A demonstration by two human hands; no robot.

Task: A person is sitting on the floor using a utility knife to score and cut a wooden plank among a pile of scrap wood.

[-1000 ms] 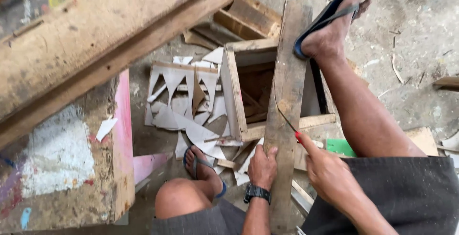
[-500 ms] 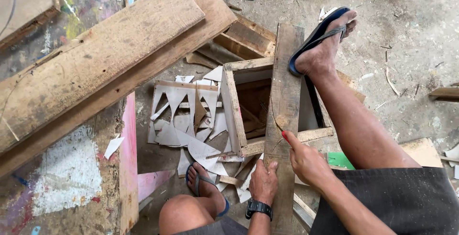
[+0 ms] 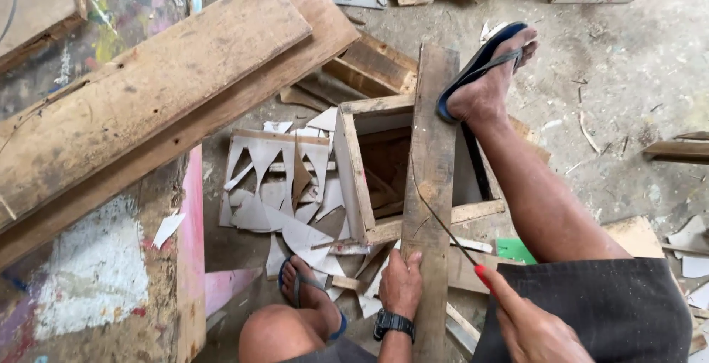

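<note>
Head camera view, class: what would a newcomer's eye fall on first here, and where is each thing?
At centre, a long weathered wooden plank lies across an open wooden box frame, pinned at its far end by a foot in a blue flip-flop sandal. Low down, the left hand grips the plank's near end while the right hand holds a thin red-handled saw blade on it. Left of the frame lie pale cut scraps.

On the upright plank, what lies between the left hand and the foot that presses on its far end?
In the head view, only bare plank lies between the left hand and the foot; the thin blade crosses its right edge.
</note>
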